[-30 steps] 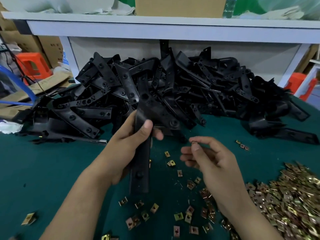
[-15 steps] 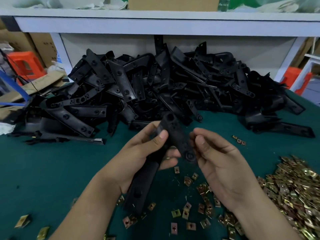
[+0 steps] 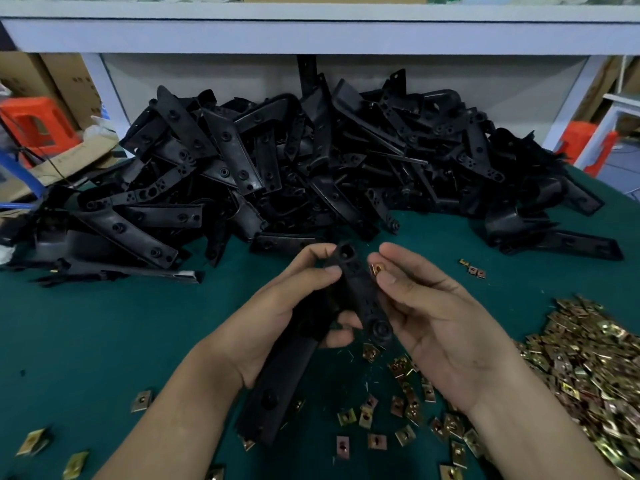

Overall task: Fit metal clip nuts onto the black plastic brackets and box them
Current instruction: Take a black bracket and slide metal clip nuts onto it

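My left hand point(image 3: 277, 320) grips a long black plastic bracket point(image 3: 360, 292) above the green table, its upper arm tilted up between both hands and its lower arm point(image 3: 273, 386) running down toward me. My right hand point(image 3: 436, 320) pinches a small brass-coloured clip nut point(image 3: 377, 270) between thumb and forefinger, right beside the bracket's upper end. Whether the nut touches the bracket I cannot tell.
A big heap of black brackets point(image 3: 311, 168) fills the back of the green table point(image 3: 104, 334). A pile of clip nuts point(image 3: 595, 368) lies at the right, with loose nuts point(image 3: 377, 441) scattered near me. A white shelf point(image 3: 311, 32) runs overhead; orange stools point(image 3: 34, 123) stand beyond the table.
My left hand lowered and turned the bracket so its upper arm points up between my hands. My right hand carried the clip nut in to the bracket's top end.
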`<move>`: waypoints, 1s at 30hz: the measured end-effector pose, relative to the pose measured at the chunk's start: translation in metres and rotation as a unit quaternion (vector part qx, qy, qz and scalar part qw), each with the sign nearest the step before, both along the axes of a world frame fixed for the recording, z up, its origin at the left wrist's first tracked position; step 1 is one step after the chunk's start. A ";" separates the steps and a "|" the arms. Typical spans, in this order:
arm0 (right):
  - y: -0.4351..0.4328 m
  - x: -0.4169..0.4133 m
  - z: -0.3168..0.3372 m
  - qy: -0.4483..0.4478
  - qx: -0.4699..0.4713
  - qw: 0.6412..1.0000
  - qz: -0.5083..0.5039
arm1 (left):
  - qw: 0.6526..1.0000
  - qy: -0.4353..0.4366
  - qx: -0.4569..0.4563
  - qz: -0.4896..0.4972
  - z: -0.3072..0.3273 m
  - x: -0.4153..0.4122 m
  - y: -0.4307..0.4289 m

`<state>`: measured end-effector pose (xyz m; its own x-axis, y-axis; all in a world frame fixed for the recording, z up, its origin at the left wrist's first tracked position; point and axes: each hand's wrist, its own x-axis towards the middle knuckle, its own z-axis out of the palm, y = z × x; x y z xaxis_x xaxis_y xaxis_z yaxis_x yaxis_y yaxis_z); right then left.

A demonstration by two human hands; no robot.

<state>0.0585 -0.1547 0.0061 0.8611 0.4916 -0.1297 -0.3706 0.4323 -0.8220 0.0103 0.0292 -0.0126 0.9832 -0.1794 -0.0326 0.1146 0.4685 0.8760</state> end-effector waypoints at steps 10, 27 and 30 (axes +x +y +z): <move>-0.004 0.001 0.001 -0.003 -0.020 1.000 0.013 | 0.998 -0.018 0.066 -0.010 0.004 -0.007 -0.005; -0.005 -0.002 0.000 -0.012 -0.064 0.997 0.028 | 0.987 -0.055 0.153 -0.018 0.003 -0.008 -0.007; -0.006 -0.001 -0.001 -0.029 -0.076 0.996 0.035 | 0.984 -0.063 0.167 -0.025 0.002 -0.008 -0.005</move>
